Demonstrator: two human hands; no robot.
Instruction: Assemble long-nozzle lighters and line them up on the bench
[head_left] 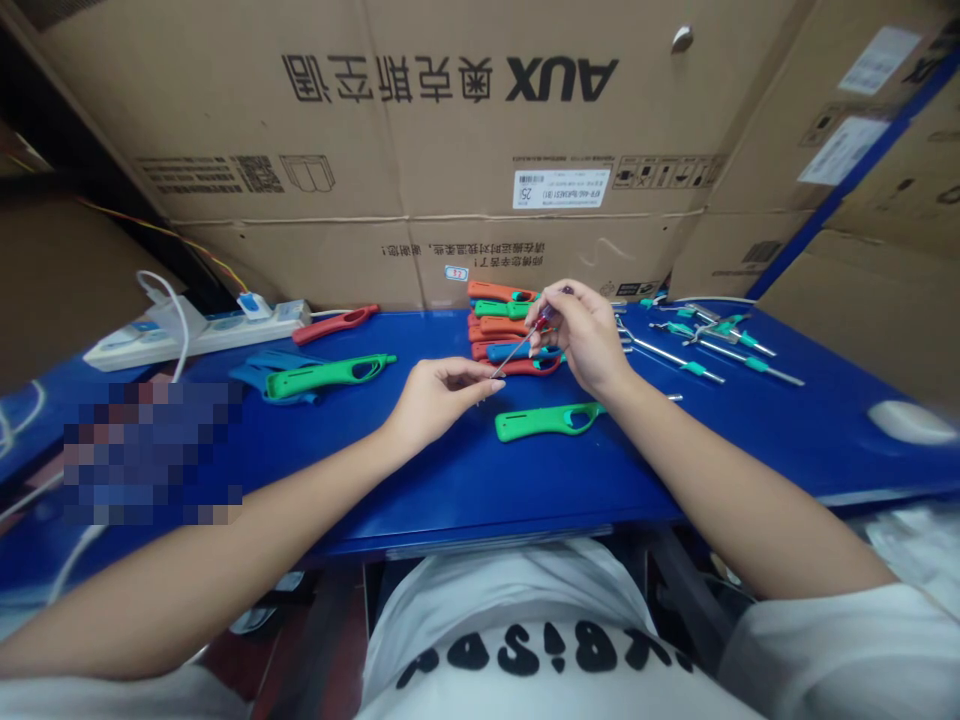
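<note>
My right hand (589,335) grips a screwdriver (545,318) with a dark red, see-through handle. Its thin shaft slants down and left toward my left hand (442,395). The thumb and fingers of that hand are pinched together at the shaft's tip; whatever is between them is too small to make out. Just below the hands, a green long-necked lighter (525,424) lies on the blue table (450,490), its metal end passing under my right forearm. Behind the hands is a pile of orange, green, red and blue lighters (499,328), partly covered by my right hand.
Metal lighter tubes with teal parts (697,368) lie at the right. Left of my hands are a green lighter casing (322,376), blue casings (259,370) and a red casing (335,325). A power strip (202,335) sits behind them. Cardboard (420,170) walls the back.
</note>
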